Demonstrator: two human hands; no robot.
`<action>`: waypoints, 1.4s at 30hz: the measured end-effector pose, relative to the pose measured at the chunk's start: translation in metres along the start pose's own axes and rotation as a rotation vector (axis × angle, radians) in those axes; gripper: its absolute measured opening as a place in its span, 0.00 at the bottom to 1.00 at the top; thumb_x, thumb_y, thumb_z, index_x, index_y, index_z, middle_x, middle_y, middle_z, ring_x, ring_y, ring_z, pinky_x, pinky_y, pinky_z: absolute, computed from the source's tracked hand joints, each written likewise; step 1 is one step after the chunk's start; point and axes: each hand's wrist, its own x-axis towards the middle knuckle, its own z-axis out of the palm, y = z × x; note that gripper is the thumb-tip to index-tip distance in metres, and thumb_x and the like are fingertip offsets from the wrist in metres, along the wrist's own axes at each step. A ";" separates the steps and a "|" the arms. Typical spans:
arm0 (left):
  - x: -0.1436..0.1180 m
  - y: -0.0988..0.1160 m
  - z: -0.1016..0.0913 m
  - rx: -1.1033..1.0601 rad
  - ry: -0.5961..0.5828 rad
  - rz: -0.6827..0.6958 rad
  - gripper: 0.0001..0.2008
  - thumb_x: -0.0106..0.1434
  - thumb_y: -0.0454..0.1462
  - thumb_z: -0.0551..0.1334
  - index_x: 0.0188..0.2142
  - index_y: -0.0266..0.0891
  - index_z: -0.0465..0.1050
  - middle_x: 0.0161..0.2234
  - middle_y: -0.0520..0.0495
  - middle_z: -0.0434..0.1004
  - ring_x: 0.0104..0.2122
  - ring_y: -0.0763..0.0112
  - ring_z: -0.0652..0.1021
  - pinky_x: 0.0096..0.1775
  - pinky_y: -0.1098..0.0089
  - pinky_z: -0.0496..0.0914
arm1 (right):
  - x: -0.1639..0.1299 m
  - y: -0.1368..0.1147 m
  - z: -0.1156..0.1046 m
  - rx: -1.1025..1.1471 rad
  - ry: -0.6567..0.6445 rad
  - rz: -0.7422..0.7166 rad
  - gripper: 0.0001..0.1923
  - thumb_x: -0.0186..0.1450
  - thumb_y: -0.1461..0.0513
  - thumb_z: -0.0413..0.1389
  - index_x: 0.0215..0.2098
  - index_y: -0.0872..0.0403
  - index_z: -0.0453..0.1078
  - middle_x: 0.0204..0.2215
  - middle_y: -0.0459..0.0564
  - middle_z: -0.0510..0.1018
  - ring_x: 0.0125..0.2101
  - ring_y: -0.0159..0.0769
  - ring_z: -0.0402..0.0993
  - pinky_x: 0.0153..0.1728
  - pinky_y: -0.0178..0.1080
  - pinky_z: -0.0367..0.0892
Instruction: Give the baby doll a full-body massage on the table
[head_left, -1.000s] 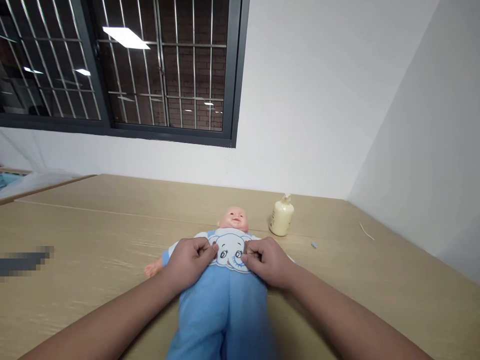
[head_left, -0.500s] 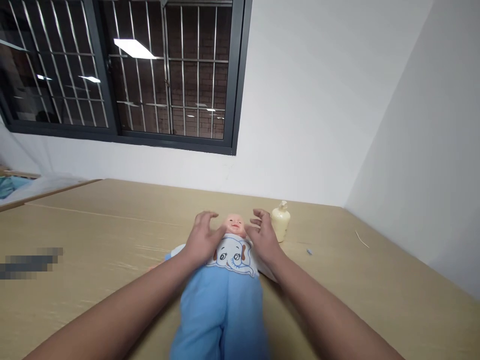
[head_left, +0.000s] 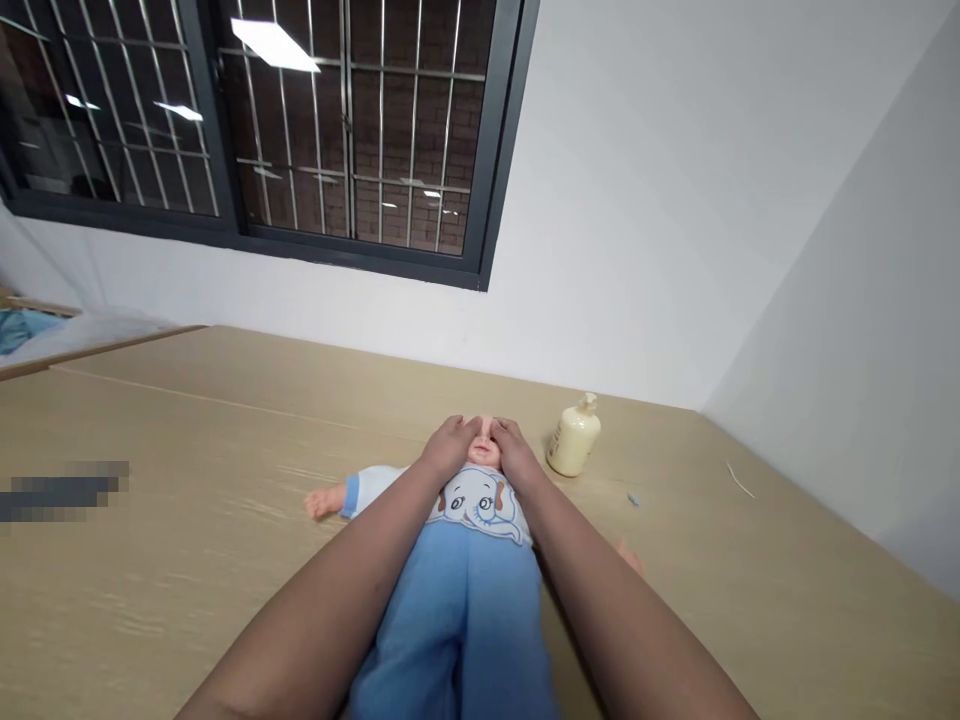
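1. Far left, we start with blue cloth [head_left: 28, 328] and clear plastic [head_left: 90, 335] beyond the desk [head_left: 187, 570]; nearer, a dark blurred patch [head_left: 64, 490] that I can't make out.

2. Behind, the barred window [head_left: 390, 140] fills the left side of the wall [head_left: 637, 200].

3. Moving right, a doll's hand [head_left: 326, 502] pokes from a blue cuff, its arm flung out to the left across the desk.

4. Here's the left hand [head_left: 451, 447]! Half open, fingers curved, it cups the left side of the doll's head. Touching, yes; how firmly, I can't tell.

5. Centre stage, the doll [head_left: 466, 570], face up on the desk between the forearms. Its long axis runs near to far: blue legs at the near edge, head at the far end, right between the two hands. Neither hand is nearer; they flank it evenly. The mouth shows, the eyes don't.

6. And the right hand [head_left: 519, 458] mirrors its partner, half open and cupped on the head's right side; grip strength unclear.

7. Right of that forearm, a sliver of the doll's other hand [head_left: 628, 556] peeps out.

8. Farther back, a cream pump bottle [head_left: 574, 440] stands upright, then a small blue scrap [head_left: 634, 499] and a thin pale strip [head_left: 739, 480] far right.
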 end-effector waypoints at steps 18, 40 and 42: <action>0.005 -0.005 -0.002 -0.228 -0.033 -0.109 0.24 0.57 0.50 0.67 0.46 0.35 0.78 0.47 0.38 0.82 0.46 0.54 0.80 0.48 0.61 0.72 | -0.003 -0.001 -0.005 0.429 0.033 0.249 0.26 0.55 0.54 0.67 0.50 0.51 0.72 0.47 0.52 0.81 0.47 0.44 0.78 0.52 0.47 0.72; 0.006 -0.007 -0.005 -0.225 -0.027 -0.049 0.20 0.58 0.48 0.64 0.44 0.37 0.79 0.47 0.43 0.82 0.50 0.56 0.78 0.51 0.63 0.71 | -0.003 0.002 -0.004 0.486 0.029 0.271 0.28 0.53 0.56 0.68 0.51 0.49 0.73 0.44 0.47 0.80 0.45 0.41 0.77 0.51 0.44 0.70; 0.006 -0.009 -0.004 -0.230 -0.028 -0.040 0.20 0.59 0.48 0.63 0.43 0.37 0.79 0.48 0.42 0.82 0.49 0.56 0.79 0.51 0.62 0.71 | -0.004 0.002 -0.004 0.483 0.034 0.270 0.27 0.53 0.56 0.68 0.51 0.49 0.73 0.43 0.47 0.81 0.45 0.41 0.76 0.52 0.44 0.69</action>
